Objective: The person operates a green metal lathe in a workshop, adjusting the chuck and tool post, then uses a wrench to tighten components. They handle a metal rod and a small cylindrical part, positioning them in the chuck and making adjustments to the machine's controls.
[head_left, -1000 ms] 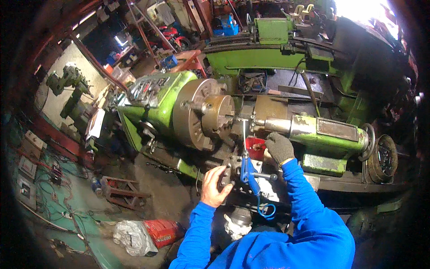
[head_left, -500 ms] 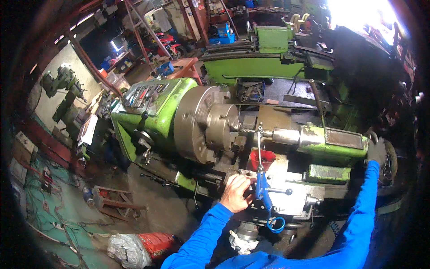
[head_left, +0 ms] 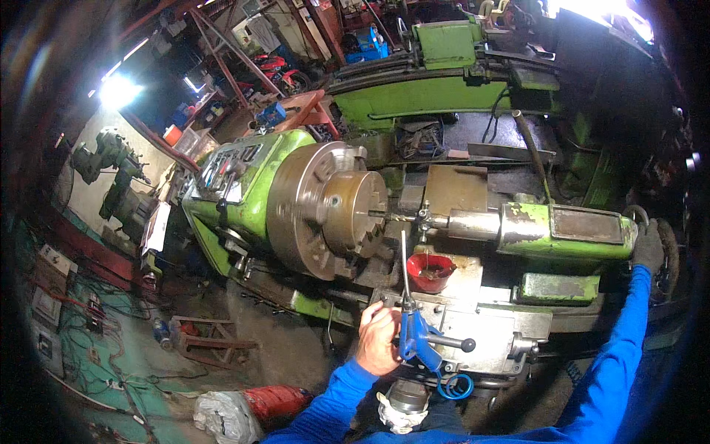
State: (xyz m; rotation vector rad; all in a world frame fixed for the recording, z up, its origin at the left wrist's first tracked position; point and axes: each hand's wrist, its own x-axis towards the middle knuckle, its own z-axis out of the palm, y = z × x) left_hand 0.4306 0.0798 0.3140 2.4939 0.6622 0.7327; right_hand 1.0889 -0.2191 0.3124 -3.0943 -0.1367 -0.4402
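Observation:
My right hand (head_left: 649, 248), in a grey glove, is closed on the tailstock handwheel (head_left: 668, 259) of a green lathe. My left hand (head_left: 379, 340) is bare, its fingers curled beside a blue gun-shaped tool (head_left: 418, 337) with a long thin metal nozzle; whatever lies under the fingers is hidden. A black-knobbed lever (head_left: 451, 342) sticks out behind the tool. From the tailstock (head_left: 525, 229), a drill bit (head_left: 400, 217) points at the work end of a big chuck (head_left: 307, 211), whose rim is blurred. A red bowl (head_left: 431, 272) stands on the carriage, below the bit.
Hand tools lie on the headstock (head_left: 255, 185). A second green lathe (head_left: 436, 100) stands behind, with a metal rod (head_left: 529, 144) leaning between. A red and white sack (head_left: 251, 411) and a rusty steel frame (head_left: 211, 340) sit on the floor at lower left, near cables (head_left: 96, 355).
The whole view has shifted, and the chuck face appears turned. The drill bit shows more plainly now. My left hand stays beside the blue tool and my right hand on the handwheel.

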